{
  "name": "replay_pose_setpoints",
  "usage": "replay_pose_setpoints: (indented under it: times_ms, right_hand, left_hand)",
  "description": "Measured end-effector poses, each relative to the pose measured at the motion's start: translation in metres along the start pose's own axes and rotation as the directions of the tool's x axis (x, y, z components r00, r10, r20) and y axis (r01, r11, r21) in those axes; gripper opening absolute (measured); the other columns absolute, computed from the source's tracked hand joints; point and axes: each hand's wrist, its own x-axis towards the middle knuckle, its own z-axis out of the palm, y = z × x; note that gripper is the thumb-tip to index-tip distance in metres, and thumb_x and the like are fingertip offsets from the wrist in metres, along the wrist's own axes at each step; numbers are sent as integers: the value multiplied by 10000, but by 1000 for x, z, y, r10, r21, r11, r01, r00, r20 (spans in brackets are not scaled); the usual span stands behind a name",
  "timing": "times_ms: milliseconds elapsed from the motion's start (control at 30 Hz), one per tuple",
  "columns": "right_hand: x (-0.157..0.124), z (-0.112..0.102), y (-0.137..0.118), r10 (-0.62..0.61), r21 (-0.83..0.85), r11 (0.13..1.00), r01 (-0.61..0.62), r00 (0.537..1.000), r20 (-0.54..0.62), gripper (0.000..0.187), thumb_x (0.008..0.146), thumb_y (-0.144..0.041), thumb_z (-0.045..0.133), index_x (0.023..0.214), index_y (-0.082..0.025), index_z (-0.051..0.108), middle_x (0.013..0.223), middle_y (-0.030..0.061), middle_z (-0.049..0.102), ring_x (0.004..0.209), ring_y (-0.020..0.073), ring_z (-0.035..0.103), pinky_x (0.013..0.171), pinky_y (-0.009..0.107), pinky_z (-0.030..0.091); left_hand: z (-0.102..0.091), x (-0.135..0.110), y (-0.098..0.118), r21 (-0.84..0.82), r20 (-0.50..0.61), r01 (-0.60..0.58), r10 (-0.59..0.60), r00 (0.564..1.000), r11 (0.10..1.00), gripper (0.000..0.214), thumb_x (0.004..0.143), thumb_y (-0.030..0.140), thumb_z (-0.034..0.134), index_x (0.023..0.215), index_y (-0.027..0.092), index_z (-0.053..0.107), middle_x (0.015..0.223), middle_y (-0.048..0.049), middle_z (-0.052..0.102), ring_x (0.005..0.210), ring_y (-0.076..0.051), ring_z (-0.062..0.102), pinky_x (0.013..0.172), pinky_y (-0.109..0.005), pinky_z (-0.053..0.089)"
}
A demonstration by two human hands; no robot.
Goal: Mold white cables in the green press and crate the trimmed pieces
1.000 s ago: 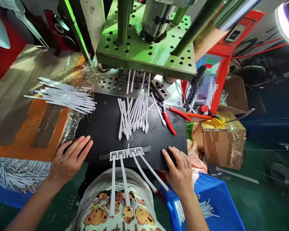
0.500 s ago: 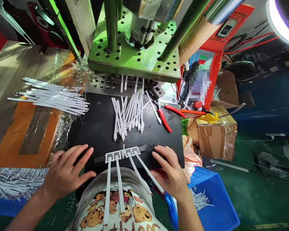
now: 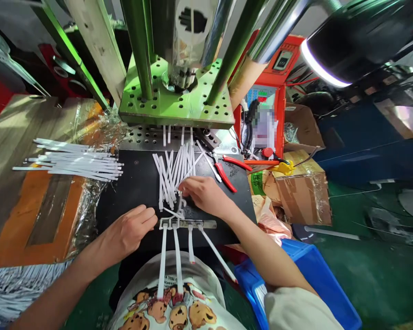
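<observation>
A slotted bar (image 3: 209,224) lies across the front of the black table, with several flat white cables (image 3: 178,268) hanging from it towards my lap. The fingers of my left hand (image 3: 132,229) are closed at the bar's left end, which they cover. Above the bar, my right hand (image 3: 206,195) pinches a thin white plastic runner (image 3: 181,208), its lower part still over the bar's left half. Just behind my right fingers lies a bunch of white cables (image 3: 165,176). Red-handled cutting pliers (image 3: 225,176) rest to the right of that bunch.
A green press plate (image 3: 175,112) on columns stands behind the table (image 3: 134,192). More white cables (image 3: 72,160) lie on a box at left. A blue bin (image 3: 316,279) sits low at right, near an orange control box (image 3: 278,110) and a lamp (image 3: 330,68).
My right hand has moved inward from the bar's right side and taken hold of the white runner, lifting it partly. My left hand has moved from open to closed at the bar's left end.
</observation>
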Motion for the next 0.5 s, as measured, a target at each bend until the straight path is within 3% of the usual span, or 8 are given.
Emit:
replay_pose_setpoints:
  times_ms: [67, 133, 267, 367, 400, 433, 500]
  right_hand:
    - [26, 5, 1, 6, -42, 999, -17, 973, -229, 256, 893, 0, 414, 923, -161, 611, 853, 39, 673, 719, 121, 638, 680, 216, 478]
    - [41, 6, 0, -23, -75, 997, -3, 940, -340, 208, 925, -50, 427, 927, -164, 601, 877, 49, 691, 741, 129, 645, 696, 220, 480]
    - [33, -1, -10, 3, -114, 992, -54, 915, -404, 167, 963, -115, 453, 930, -179, 603, 830, 34, 704, 704, 135, 642, 687, 225, 470]
    - [15, -5, -20, 13, -150, 985, -86, 902, -431, 165, 974, -141, 448, 938, -179, 604, 795, 34, 693, 671, 140, 626, 659, 234, 460]
    - [11, -6, -22, 6, -164, 983, -87, 899, -437, 167, 976, -145, 446, 942, -177, 606, 786, 36, 688, 666, 142, 621, 653, 237, 460]
    - [7, -7, -24, 3, -176, 980, -90, 895, -446, 167, 977, -146, 446, 948, -174, 608, 785, 38, 686, 672, 144, 621, 656, 238, 463]
    - [0, -9, -27, 14, -192, 974, -118, 883, -469, 159, 979, -149, 453, 963, -175, 609, 823, 49, 698, 724, 150, 641, 689, 242, 482]
  left_hand:
    - [0, 3, 2, -2, -28, 4, -4, 1000, 1000, 235, 929, -10, 422, 855, 164, 561, 883, -38, 549, 805, -201, 511, 702, -345, 436]
    - [0, 1, 2, 2, -97, -9, 9, 995, 1000, 198, 946, 25, 442, 946, 157, 589, 901, -40, 570, 811, -198, 540, 706, -335, 461]
    - [-16, -1, -4, -31, -301, -100, 86, 950, 994, 205, 1003, 214, 509, 1195, 171, 565, 1013, -44, 616, 904, -167, 602, 792, -276, 502]
    - [-41, 14, -4, 61, -572, -85, 104, 814, 995, 287, 970, 145, 570, 1256, 154, 544, 1054, -50, 637, 951, -140, 619, 910, -243, 479]
    - [-49, 21, -3, 122, -615, -79, 138, 777, 989, 339, 955, 87, 570, 1287, 143, 534, 1072, -60, 642, 971, -143, 621, 943, -252, 470]
    - [-56, 29, -3, 184, -619, -90, 187, 763, 979, 380, 943, 43, 560, 1311, 131, 524, 1091, -73, 645, 997, -155, 620, 967, -270, 465]
    - [-65, 42, -1, 274, -541, -164, 293, 788, 948, 370, 944, 7, 511, 1298, 110, 539, 1111, -97, 648, 1029, -184, 617, 980, -310, 466]
